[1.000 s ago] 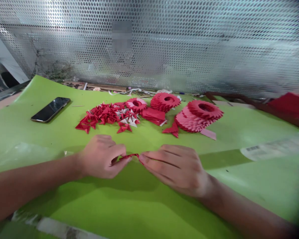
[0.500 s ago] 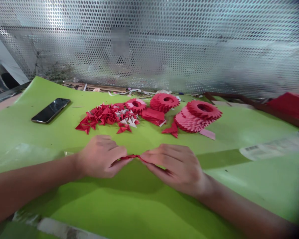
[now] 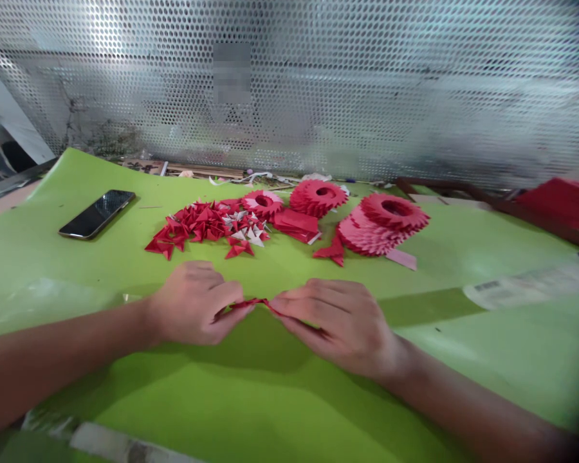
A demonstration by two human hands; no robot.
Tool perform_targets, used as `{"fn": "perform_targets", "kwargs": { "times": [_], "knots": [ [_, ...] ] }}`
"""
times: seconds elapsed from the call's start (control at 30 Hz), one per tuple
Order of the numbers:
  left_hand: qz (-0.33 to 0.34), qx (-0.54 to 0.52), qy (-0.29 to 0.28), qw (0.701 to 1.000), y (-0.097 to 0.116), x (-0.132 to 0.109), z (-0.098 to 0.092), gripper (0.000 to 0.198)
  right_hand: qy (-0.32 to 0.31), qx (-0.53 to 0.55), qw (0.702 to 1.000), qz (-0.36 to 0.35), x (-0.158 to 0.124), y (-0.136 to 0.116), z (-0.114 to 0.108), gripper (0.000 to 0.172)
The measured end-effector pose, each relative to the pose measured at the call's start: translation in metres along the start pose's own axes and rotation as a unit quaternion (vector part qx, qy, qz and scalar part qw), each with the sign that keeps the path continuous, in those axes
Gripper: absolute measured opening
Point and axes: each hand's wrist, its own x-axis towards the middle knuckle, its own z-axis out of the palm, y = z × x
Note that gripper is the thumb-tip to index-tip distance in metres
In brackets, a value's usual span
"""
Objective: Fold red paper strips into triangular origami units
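Observation:
A small strip of red paper (image 3: 255, 303) is pinched between both hands just above the green table cover (image 3: 280, 411). My left hand (image 3: 193, 303) is closed on its left end, fingers curled. My right hand (image 3: 340, 321) is closed on its right end, with more red paper showing under the fingers. Beyond the hands lies a pile of folded red triangles (image 3: 200, 225) with a few white ones (image 3: 248, 233).
Red toothed paper rings stand behind: a small one (image 3: 263, 202), a middle one (image 3: 318, 196), a stack (image 3: 383, 225). Flat red sheets (image 3: 296, 223) lie between. A phone (image 3: 97, 213) rests far left. A perforated metal screen (image 3: 347, 83) closes the back; a printed label (image 3: 525, 286) lies right.
My right hand's fingers have curled in and shifted slightly left along the red paper. The left hand has barely moved.

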Motion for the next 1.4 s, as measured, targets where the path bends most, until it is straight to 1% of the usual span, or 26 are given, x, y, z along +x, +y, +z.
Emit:
{"fn": "perform_targets", "kwargs": {
  "times": [0.17, 0.37, 0.5, 0.6, 0.7, 0.77, 0.93, 1.23, 1.4],
  "knots": [
    [0.032, 0.029, -0.002, 0.999, 0.0, -0.0011, 0.0, 0.033, -0.011, 0.049, 0.998, 0.032, 0.0008, 0.0016, 0.0004, 0.008],
    [0.02, 0.021, -0.016, 0.999, -0.0001, -0.0002, -0.0006, 0.037, -0.016, 0.053, 0.998, 0.021, -0.0009, 0.0041, 0.001, 0.008],
    [0.059, 0.058, -0.016, 0.996, 0.0001, 0.0012, -0.0013, 0.035, -0.028, 0.048, 0.998, 0.02, -0.0004, 0.0043, 0.0001, 0.006],
    [0.076, 0.059, -0.016, 0.995, -0.0001, 0.0014, -0.001, 0.033, -0.029, 0.063, 0.997, 0.03, 0.0, 0.0036, 0.0, 0.007],
    [0.062, 0.044, -0.01, 0.997, -0.0008, 0.0013, -0.0004, 0.033, -0.029, 0.087, 0.994, 0.062, 0.0001, 0.0032, -0.0002, 0.006],
    [0.045, 0.033, -0.016, 0.998, -0.0017, 0.0011, 0.0001, 0.033, -0.028, 0.09, 0.992, 0.08, 0.0002, 0.0036, -0.0005, 0.007],
    [0.022, 0.017, -0.031, 0.999, -0.0032, -0.0002, 0.0022, 0.036, -0.034, 0.082, 0.991, 0.097, -0.0003, 0.005, -0.0004, 0.012],
    [0.062, 0.057, -0.009, 0.996, -0.0036, 0.0007, 0.0012, 0.035, -0.033, 0.099, 0.987, 0.125, -0.0023, 0.0051, 0.0006, 0.007],
    [0.053, 0.055, -0.017, 0.997, -0.0034, 0.0007, 0.0, 0.036, -0.037, 0.063, 0.992, 0.102, -0.0018, 0.0049, 0.0009, 0.011]
  ]
}}
